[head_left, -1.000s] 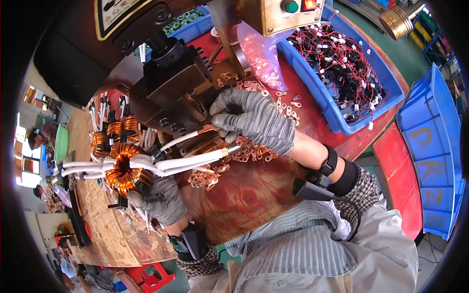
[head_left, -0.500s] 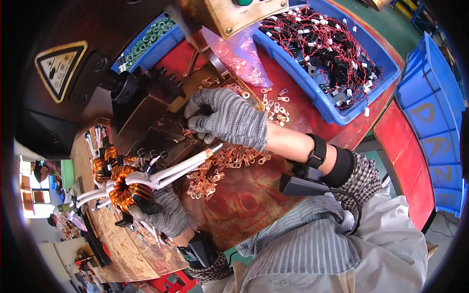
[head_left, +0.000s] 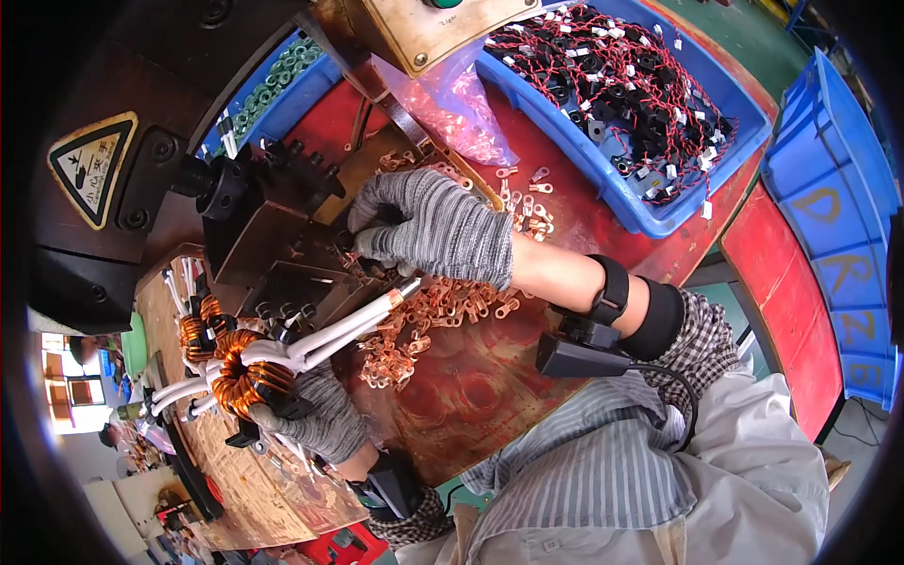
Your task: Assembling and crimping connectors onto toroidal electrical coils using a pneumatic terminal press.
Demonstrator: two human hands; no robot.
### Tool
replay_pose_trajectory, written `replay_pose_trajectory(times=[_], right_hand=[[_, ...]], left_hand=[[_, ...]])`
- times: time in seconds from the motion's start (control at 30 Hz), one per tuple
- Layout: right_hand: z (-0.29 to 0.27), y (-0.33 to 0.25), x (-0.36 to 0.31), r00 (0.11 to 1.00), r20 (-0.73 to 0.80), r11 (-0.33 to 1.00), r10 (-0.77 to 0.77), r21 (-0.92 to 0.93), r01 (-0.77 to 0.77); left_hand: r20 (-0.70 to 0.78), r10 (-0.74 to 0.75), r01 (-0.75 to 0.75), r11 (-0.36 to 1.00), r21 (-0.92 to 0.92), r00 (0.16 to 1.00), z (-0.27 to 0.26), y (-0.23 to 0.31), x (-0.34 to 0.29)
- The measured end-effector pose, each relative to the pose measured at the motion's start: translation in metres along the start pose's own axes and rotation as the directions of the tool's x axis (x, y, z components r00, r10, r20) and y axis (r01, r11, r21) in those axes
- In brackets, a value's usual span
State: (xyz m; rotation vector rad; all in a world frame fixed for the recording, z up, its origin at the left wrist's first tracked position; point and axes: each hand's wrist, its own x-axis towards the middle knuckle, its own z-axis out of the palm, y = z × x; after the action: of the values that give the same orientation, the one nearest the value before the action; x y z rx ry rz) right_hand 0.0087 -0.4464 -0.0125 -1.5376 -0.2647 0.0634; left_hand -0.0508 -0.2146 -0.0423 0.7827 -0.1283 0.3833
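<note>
My left hand (head_left: 320, 414), in a grey knit glove, is closed around a toroidal coil (head_left: 247, 375) wound with copper wire. White-sleeved leads (head_left: 344, 331) run from the coil toward the upper right, their bare metal ends just below my right hand. My right hand (head_left: 428, 226), gloved alike, has its thumb and fingers pinched together at the dark metal tooling of a press (head_left: 268, 221). What sits between those fingertips is hidden. Under the leads and right hand lies a heap of copper ring lugs (head_left: 395, 353) on the red worktop (head_left: 452, 395).
Behind are a blue bin (head_left: 650, 221) of black parts with red-and-black wires, a pink-tinted plastic bag (head_left: 461, 113) of lugs, and a blue box (head_left: 311, 94) of green rings. More coils (head_left: 198, 334) lie left. Blue crates (head_left: 833, 226) stand right. A control box (head_left: 424, 28) overhangs the table.
The view has shifted slightly, so the press appears a little farther left. Both hands keep nearly the same pose, and the lead ends remain just below my right hand.
</note>
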Motion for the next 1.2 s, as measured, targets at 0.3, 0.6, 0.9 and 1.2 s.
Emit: replay_pose_trajectory(times=[0.3,0.6,0.9,1.2], right_hand=[[-0.006,0.001,-0.001,0.995,-0.095,0.999,-0.037,0.023,0.039],[-0.017,-0.003,-0.007,0.984,-0.178,0.969,0.005,0.243,0.039],[0.003,0.006,-0.039,0.890,0.406,0.937,-0.205,-0.182,0.299],[0.017,-0.012,-0.056,0.864,0.419,0.955,-0.279,0.022,0.297]], left_hand=[[-0.002,0.011,-0.011,1.000,-0.013,1.000,0.005,0.001,0.000],[0.071,-0.039,0.055,0.971,-0.234,0.997,-0.003,-0.002,0.002],[0.271,-0.099,0.230,0.830,-0.509,0.958,-0.047,0.014,0.009],[0.735,-0.184,0.541,0.793,-0.282,0.653,0.031,0.021,-0.004]])
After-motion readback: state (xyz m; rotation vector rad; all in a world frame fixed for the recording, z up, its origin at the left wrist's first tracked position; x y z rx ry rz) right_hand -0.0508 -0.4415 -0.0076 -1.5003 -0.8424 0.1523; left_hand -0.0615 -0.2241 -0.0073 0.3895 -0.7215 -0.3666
